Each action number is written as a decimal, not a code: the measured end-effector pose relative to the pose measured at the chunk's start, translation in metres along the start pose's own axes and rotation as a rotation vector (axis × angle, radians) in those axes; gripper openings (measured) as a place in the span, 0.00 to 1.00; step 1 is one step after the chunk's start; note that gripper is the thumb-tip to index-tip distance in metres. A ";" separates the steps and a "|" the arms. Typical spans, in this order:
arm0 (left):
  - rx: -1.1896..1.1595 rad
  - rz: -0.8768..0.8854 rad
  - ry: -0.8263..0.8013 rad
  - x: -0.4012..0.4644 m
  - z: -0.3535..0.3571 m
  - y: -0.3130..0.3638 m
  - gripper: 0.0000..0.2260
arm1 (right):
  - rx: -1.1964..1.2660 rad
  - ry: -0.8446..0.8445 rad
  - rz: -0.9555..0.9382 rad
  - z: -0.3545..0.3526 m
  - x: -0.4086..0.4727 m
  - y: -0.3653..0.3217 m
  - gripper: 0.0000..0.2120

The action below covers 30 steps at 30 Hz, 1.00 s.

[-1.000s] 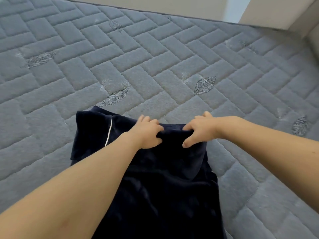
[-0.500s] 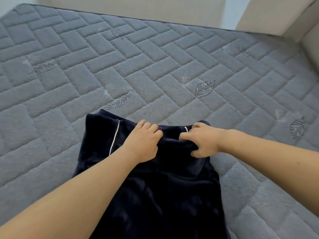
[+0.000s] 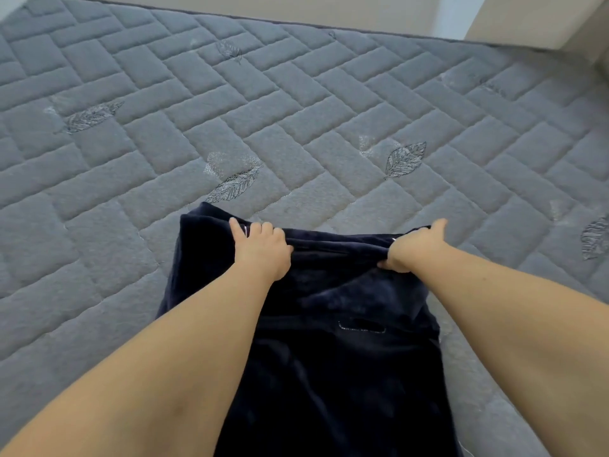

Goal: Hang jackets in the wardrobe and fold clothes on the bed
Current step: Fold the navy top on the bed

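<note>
A dark navy plush garment (image 3: pixel 329 324) is lying on the grey quilted mattress (image 3: pixel 296 110) at lower centre of the frame. The left hand (image 3: pixel 262 250) and right hand (image 3: pixel 413 247) are each pinching its folded top edge, set apart along that edge.

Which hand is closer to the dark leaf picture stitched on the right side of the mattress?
Right. The right hand grips the navy garment just below and slightly right of that leaf. The left hand grips the same edge farther off to the left.
</note>
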<state>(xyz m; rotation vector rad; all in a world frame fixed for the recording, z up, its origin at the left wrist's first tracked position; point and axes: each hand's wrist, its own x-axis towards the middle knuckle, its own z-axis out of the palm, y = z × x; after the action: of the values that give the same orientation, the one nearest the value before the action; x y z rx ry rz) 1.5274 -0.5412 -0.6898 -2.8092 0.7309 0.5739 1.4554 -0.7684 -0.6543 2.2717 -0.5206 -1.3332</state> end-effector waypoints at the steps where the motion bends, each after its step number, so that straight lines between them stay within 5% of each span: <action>1: -0.019 -0.014 -0.008 0.000 0.005 -0.003 0.20 | -0.111 0.033 -0.011 0.000 0.001 -0.002 0.36; 6: -0.065 -0.026 0.040 0.002 0.023 -0.010 0.19 | -0.248 0.521 -0.447 -0.022 -0.004 0.000 0.25; 7: -0.065 -0.022 0.052 0.003 0.023 -0.010 0.19 | -0.178 0.559 -0.545 -0.021 -0.006 -0.001 0.21; 9: -0.042 -0.005 0.098 0.005 0.021 -0.012 0.18 | 0.158 0.334 -0.643 -0.011 -0.009 -0.004 0.15; 11: 0.018 0.004 0.179 0.006 0.019 -0.019 0.19 | 0.397 0.053 -0.572 -0.003 -0.004 -0.002 0.15; 16: 0.104 -0.047 0.287 0.008 0.013 -0.026 0.20 | 0.351 0.147 -0.220 -0.011 0.018 -0.002 0.28; 20: 0.013 -0.105 0.316 0.003 0.015 -0.020 0.19 | 0.004 0.440 0.004 -0.007 0.013 -0.026 0.27; 25: -0.199 -0.131 0.625 -0.037 0.040 -0.027 0.19 | 0.566 1.158 -0.099 0.032 -0.006 -0.062 0.34; 30: -0.324 -0.173 0.249 -0.031 0.081 -0.058 0.34 | 0.663 0.821 0.074 0.078 -0.001 -0.111 0.36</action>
<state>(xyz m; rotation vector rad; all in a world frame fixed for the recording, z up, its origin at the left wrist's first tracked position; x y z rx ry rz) 1.5054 -0.4561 -0.7460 -3.2457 0.4601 0.3415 1.3963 -0.6908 -0.7490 2.9848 -0.7931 -0.0842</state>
